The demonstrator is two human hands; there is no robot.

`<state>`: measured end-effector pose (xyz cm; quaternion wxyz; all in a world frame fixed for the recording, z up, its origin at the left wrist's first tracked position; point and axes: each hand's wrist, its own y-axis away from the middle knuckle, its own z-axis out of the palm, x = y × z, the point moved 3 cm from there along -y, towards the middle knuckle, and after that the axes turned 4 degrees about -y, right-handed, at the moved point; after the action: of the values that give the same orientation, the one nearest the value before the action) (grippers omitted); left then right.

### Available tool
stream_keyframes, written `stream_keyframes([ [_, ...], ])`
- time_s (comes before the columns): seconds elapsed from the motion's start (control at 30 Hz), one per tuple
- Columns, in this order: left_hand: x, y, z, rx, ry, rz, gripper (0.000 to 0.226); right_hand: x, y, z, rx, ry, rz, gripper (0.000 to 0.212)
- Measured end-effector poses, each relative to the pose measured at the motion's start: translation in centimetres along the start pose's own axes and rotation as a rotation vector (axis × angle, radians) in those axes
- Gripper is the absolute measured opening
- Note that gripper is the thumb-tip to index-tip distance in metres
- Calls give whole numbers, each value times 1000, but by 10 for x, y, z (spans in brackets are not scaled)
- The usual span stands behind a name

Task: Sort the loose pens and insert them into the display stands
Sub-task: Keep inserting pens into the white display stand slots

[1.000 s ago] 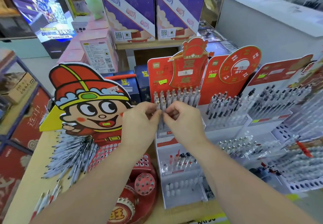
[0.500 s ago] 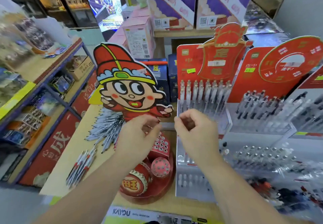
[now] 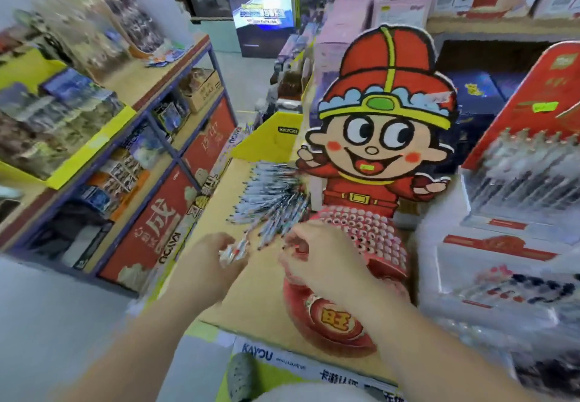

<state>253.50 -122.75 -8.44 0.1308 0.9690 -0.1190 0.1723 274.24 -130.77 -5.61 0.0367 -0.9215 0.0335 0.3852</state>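
- Left hand [image 3: 213,266] sits low and left of the cutout [image 3: 386,125], fingers curled round a small bunch [image 3: 233,250] of pens.
- Right hand [image 3: 320,266] is in front of the cutout's base, palm down, fingers curled toward the bunch. Too blurred to tell whether it pinches anything.
- Both forearms reach in from below the cutout. The hands are near each other, with no clear contact.
- Pile [image 3: 270,194] of loose pens lies fanned out on the tabletop [image 3: 251,295], directly left of the cutout. It is large, so most of the sorting looks undone.
- Hole grid [image 3: 367,229] at the cutout's foot: can't tell whether the holes are filled or empty.
- Stands [image 3: 527,175] right of the cutout already carry rows of pens. Blur hides any gaps.
- Judgement: well short of done. The current step looks like gathering a bunch from the pile before loading a stand.
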Motion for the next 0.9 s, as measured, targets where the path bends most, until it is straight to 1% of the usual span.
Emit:
stream_keyframes([
  [0.2, -104, -50, 2, -137, -117, 85, 55, -28, -47, 78, -17, -3, 192, 28],
  [0.3, -142, -70, 2, -240, -149, 121, 56, -36, -58, 111, -68, 35, 336, 28],
  [0.4, -168, -89, 8, -285, -171, 168, 56, -34, -63, 144, -115, -2, 499, 29],
  [0.47, -179, -100, 17, -329, -141, 175, 56, -28, -64, 166, -136, -19, 585, 27],
  [0.5, -183, -104, 24, -359, -120, 173, 55, -24, -64, 176, -150, -28, 629, 29],
  [0.67, -192, -126, 56, -476, -83, 172, 56, 3, -65, 215, -160, -127, 830, 54],
  [0.77, -190, -134, 69, -472, -141, 219, 48, 14, -72, 231, -130, -158, 902, 59],
  [0.9, -187, -138, 81, -463, -256, 313, 45, 20, -82, 249, -86, -174, 952, 58],
])
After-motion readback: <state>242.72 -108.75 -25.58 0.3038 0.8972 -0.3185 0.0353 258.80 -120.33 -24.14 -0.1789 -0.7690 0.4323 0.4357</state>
